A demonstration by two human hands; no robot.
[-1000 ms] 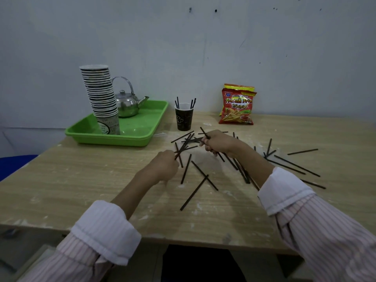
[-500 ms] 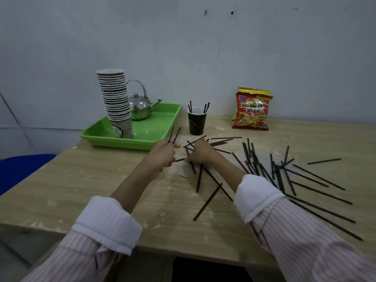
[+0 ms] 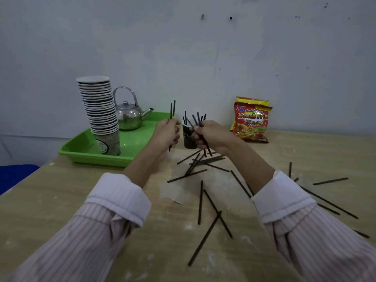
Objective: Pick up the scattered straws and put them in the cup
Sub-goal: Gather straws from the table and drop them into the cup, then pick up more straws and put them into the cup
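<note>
Since both your hands are up at the cup (image 3: pixel 188 137) right now, the whole thing comes down to which one gets to drop first. Your left hand (image 3: pixel 166 132) is just to the left of the cup, fist closed around two straws (image 3: pixel 172 109) that stand pretty much upright, tips well above the rim. Your right hand (image 3: pixel 209 133) is right up against the cup's other side, pinched on a small bunch (image 3: pixel 204 143) that leans, tops tilted toward the cup mouth and bottoms hanging down toward the table (image 3: pixel 61 200).

I'd say the right is closer to done: its straw tops look like they're already over or at the rim, though I honestly can't tell if any are inside yet, since a few straws already stand in the cup and everything's the same black. The left pair needs a short sideways shift to the right, then straight down, and because they're already vertical that should be easy.

One thing to watch: the cup is squeezed between your two hands, so a bump from either side could tip it.

Plenty left afterwards. The loose straws (image 3: pixel 200 202) lie behind your hands, nearer you, mostly centre and right, pointing every which way, so the right hand has the shorter reach for most of them.
</note>
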